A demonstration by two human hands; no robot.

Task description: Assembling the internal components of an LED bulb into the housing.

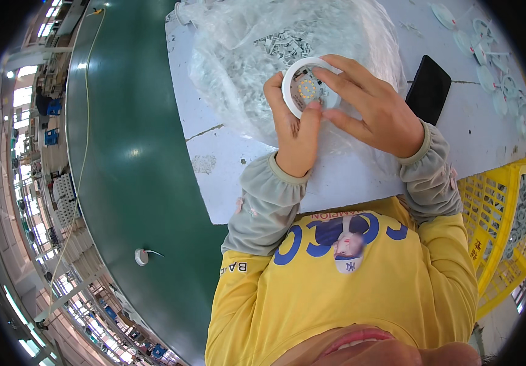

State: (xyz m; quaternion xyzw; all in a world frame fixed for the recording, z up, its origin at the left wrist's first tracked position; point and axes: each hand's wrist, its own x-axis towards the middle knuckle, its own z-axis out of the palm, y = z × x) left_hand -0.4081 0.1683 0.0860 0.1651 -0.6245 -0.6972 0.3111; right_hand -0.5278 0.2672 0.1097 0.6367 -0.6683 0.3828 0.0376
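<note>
Between both hands is a round white lamp housing (287, 91) with an LED circuit board (307, 89) inside, its ring of small yellow chips facing up. My left hand (296, 131) grips the housing at its left and lower rim, the thumb on the near edge. Curled over the right side, my right hand (376, 110) has its index fingertip at the board's upper edge and its thumb by the lower right rim. Whether the right fingertips hold a small part cannot be seen. Beneath and beyond lies a clear plastic bag (232, 73) with many small pale pieces (284, 46).
A black phone (428, 90) lies right of my right hand on the white table (348, 183). Several pale round plastic parts (489, 76) are at the far right, a yellow crate (489, 201) below. One white round lamp (141, 257) with a wire rests on the green surface (147, 183).
</note>
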